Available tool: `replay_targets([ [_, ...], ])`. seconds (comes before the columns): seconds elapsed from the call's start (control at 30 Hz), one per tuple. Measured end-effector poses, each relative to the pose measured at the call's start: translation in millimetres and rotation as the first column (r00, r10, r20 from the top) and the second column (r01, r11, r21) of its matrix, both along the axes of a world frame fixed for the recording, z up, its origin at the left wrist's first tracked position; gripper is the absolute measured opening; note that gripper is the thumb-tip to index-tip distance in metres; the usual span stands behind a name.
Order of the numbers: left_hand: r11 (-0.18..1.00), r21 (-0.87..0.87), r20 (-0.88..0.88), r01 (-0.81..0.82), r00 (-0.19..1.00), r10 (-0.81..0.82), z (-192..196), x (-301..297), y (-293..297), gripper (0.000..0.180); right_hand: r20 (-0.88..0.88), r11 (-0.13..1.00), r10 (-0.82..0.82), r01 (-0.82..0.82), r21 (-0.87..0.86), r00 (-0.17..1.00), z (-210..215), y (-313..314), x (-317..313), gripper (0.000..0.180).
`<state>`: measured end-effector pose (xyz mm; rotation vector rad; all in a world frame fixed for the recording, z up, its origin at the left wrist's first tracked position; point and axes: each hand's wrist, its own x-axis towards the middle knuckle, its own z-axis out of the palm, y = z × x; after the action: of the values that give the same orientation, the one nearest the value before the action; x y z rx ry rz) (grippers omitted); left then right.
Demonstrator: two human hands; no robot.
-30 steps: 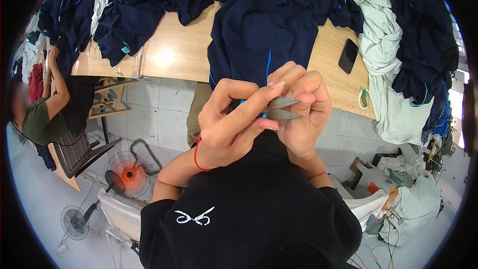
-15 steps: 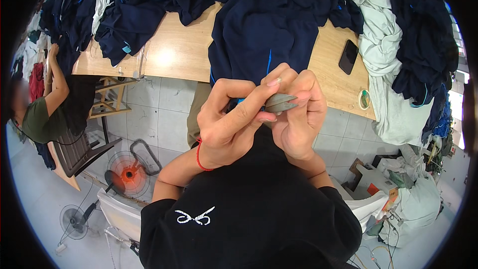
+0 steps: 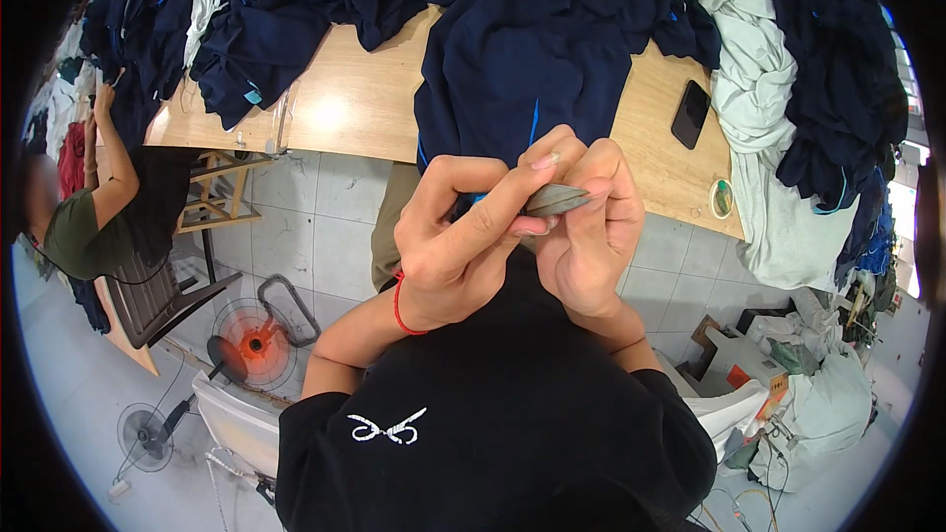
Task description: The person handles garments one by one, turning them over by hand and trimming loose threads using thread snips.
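Note:
A pair of thread snips (image 3: pixel 558 200) is up in front of my chest, its two grey pointed blades almost together. My left hand (image 3: pixel 458 236) is closed around its handle, which my fingers mostly hide; a bit of blue shows between them. At the blade tips, the bent fingers and thumb of my right hand (image 3: pixel 591 227) are pinched together; whether a thread is between them is too small to see. Just beyond my hands a navy garment (image 3: pixel 522 69) with bright blue trim lies spread over the wooden table's front edge.
More navy garments (image 3: pixel 261 39) and pale green cloth (image 3: pixel 744 49) cover much of the wooden table (image 3: pixel 365 89). A black phone (image 3: pixel 691 113) and a small round tub (image 3: pixel 722 199) lie at its right. Fans (image 3: pixel 256 343) stand lower left, near another person (image 3: pixel 89 227) working.
The snips' blades have drawn closer together. My hands have stayed nearly in place. At the left, the other person's arm has shifted slightly.

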<state>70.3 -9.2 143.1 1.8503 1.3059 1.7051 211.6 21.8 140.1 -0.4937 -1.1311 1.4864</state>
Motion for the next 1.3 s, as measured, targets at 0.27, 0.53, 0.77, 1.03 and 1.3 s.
replay_targets([
  [0.27, 1.000, -0.012, -0.011, -0.003, 1.000, 0.003, -0.2, -0.1, -0.5, 0.053, -0.016, 1.000, 0.005, -0.006, -0.019, 1.000, 0.6, -0.9, 0.1, 0.030],
  [0.53, 1.000, -0.026, 0.009, 0.011, 1.000, -0.011, 0.5, 1.2, 0.0, 0.050, 0.002, 1.000, -0.003, 0.003, -0.011, 1.000, 1.7, -0.7, -3.5, 0.032],
  [0.77, 0.993, -0.034, 0.125, 0.115, 0.986, -0.110, 3.8, 0.9, 1.7, 0.049, -0.134, 1.000, 0.005, -0.001, 0.031, 0.991, -2.5, 2.0, -8.2, 0.021],
  [1.03, 0.981, -0.048, 0.155, 0.187, 0.972, -0.177, 9.5, -2.2, 0.8, 0.048, -0.145, 0.997, 0.040, -0.031, 0.066, 0.989, -2.7, 4.0, -7.2, 0.021],
  [1.3, 0.981, -0.062, 0.129, 0.185, 0.976, -0.176, 13.2, -2.5, -1.0, 0.049, -0.162, 0.997, 0.037, -0.025, 0.076, 0.986, 0.3, 2.5, -8.3, 0.022],
])
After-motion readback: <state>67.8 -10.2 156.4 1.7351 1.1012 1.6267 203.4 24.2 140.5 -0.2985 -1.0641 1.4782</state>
